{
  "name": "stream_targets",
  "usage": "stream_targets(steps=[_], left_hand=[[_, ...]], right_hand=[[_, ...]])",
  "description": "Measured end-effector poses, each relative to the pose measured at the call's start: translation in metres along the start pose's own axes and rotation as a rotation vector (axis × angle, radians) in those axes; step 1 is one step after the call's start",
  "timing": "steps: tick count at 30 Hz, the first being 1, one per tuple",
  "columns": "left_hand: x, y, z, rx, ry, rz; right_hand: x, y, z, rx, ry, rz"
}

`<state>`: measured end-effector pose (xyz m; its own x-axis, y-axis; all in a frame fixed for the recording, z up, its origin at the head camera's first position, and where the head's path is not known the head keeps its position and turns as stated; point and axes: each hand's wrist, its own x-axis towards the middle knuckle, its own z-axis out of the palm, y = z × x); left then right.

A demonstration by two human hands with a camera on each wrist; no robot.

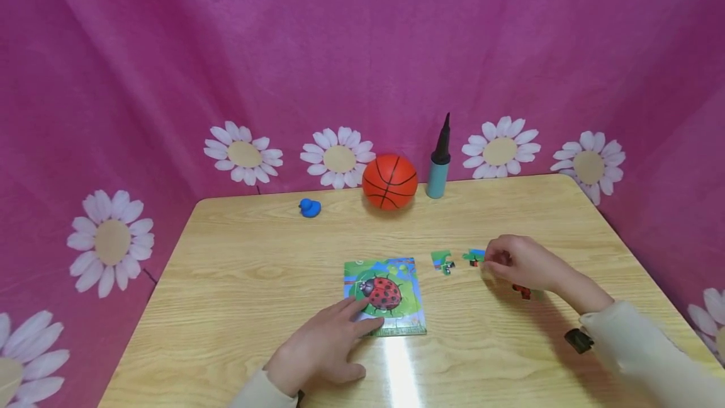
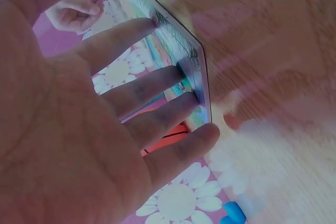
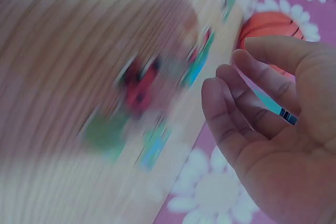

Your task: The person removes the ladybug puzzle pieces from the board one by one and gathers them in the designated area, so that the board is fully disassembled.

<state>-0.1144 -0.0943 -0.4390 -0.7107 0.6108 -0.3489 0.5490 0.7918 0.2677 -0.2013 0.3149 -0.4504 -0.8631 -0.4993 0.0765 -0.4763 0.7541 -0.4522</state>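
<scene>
Head view, clock read about the ladybird puzzle [image 1: 387, 294], which lies flat on the wooden table [image 1: 249, 282]. Left hand [image 1: 325, 346], 8 o'clock: fingers spread, fingertips on the puzzle. Right hand [image 1: 525, 263], toward 3 o'clock: fingers bent, lowered near the loose pieces. Green piece [image 1: 440, 259], 2 o'clock; blue-green piece [image 1: 474, 255], just beside the right hand; red piece [image 1: 522, 293], 3 o'clock. Orange ball [image 1: 389, 182], 12 o'clock; pump [image 1: 437, 178], 1 o'clock; blue duck [image 1: 310, 208], 11 o'clock.

Left wrist view: left palm toward 9 o'clock, fingers apart, tips at the puzzle's edge; duck, 5 o'clock.

Right wrist view: right hand, 4 o'clock, fingers loosely curved, nothing held; pieces blurred; ball, 2 o'clock.
</scene>
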Motion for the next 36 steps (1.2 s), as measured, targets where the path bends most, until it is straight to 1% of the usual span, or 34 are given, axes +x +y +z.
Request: stream_targets(steps=[6, 9, 12, 14, 16, 19, 21, 23, 27, 29, 33, 36], left_hand=[[-0.002, -0.001, 0.004, 0.048, 0.021, -0.006], [-0.004, -0.002, 0.005, 0.063, 0.037, -0.012], [-0.005, -0.003, 0.005, 0.051, 0.042, -0.026], [-0.005, -0.004, 0.005, 0.033, 0.036, -0.035], [-0.004, -0.005, 0.004, 0.015, 0.026, -0.039], [-0.003, -0.006, 0.004, 0.012, 0.027, -0.028], [-0.003, -0.007, 0.005, 0.021, 0.044, -0.015], [-0.003, -0.008, 0.006, 0.039, 0.074, -0.001], [-0.002, -0.009, 0.007, 0.069, 0.125, 0.019], [-0.001, -0.009, 0.006, 0.063, 0.126, 0.017], [0.001, -0.010, 0.005, 0.039, 0.116, 0.011], [0.000, -0.013, 0.007, 0.046, 0.127, 0.027]], right_hand=[[0.023, -0.031, 0.020, 0.076, 0.017, -0.017], [0.034, -0.048, 0.031, 0.159, -0.017, -0.028], [0.047, -0.069, 0.044, 0.214, -0.083, -0.065], [0.056, -0.084, 0.053, 0.219, -0.122, -0.106], [0.064, -0.099, 0.062, 0.196, -0.168, -0.133], [0.075, -0.119, 0.076, 0.135, -0.205, -0.135], [0.081, -0.130, 0.083, 0.091, -0.207, -0.108], [0.087, -0.140, 0.089, 0.060, -0.192, -0.082], [0.097, -0.153, 0.095, 0.039, -0.173, -0.020], [0.101, -0.157, 0.095, 0.047, -0.183, 0.034], [0.108, -0.159, 0.094, 0.086, -0.234, 0.156], [0.113, -0.160, 0.093, 0.083, -0.271, 0.185]])
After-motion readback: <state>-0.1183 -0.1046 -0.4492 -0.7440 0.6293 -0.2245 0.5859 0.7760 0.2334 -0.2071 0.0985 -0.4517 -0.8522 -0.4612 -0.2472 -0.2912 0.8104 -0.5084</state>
